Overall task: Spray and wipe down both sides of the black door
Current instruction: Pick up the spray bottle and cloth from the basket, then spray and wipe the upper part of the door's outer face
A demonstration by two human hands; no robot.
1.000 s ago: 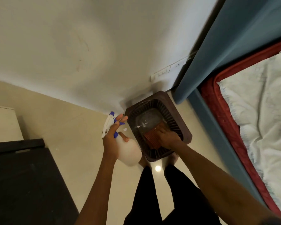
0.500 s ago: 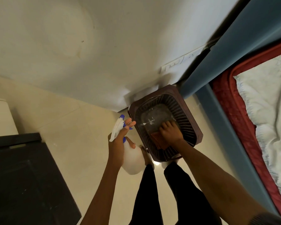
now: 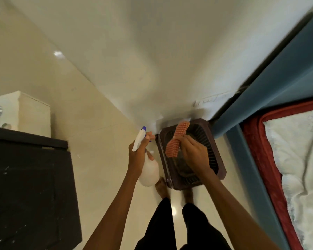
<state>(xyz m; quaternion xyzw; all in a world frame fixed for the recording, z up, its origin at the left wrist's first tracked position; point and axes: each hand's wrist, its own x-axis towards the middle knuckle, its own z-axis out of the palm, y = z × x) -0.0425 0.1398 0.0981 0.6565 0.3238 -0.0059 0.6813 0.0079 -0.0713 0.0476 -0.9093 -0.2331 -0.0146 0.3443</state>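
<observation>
Above the pale glossy floor [image 3: 101, 159], beside a cream wall [image 3: 152, 51], the person's two bare arms reached forward and down. The left hand [image 3: 138, 156] was wrapped round the neck of a white plastic spray bottle with a blue nozzle and trigger [image 3: 145, 159]; its fingers were curled at the trigger, the thumb lay across the bottle's shoulder, and the round body hung below the palm, tilted with the nozzle pointing away. The right hand [image 3: 192, 152] was curled round an orange-and-white checked cloth [image 3: 176, 142], pinching it near its middle so that one folded end stood up past the fingers and the other drooped toward the wrist.

Directly beneath that hand stood a dark brown square plastic bin with ribbed inner walls [image 3: 219, 154], set on the floor against the wall. The cloth was held above its opening. Something clear and shiny lay at the bottom, too blurred to name.

The black door [image 3: 29, 186], flat and speckled with pale marks, filled the lower left, well apart from both hands. Behind its top edge sat a white boxy unit [image 3: 33, 112]. To the right ran a blue bed frame [image 3: 257, 177], with a red-edged mattress [image 3: 257, 141] and a white rumpled sheet [image 3: 296, 159]. Bare feet and black trousers [image 3: 161, 228] showed below the bin.
</observation>
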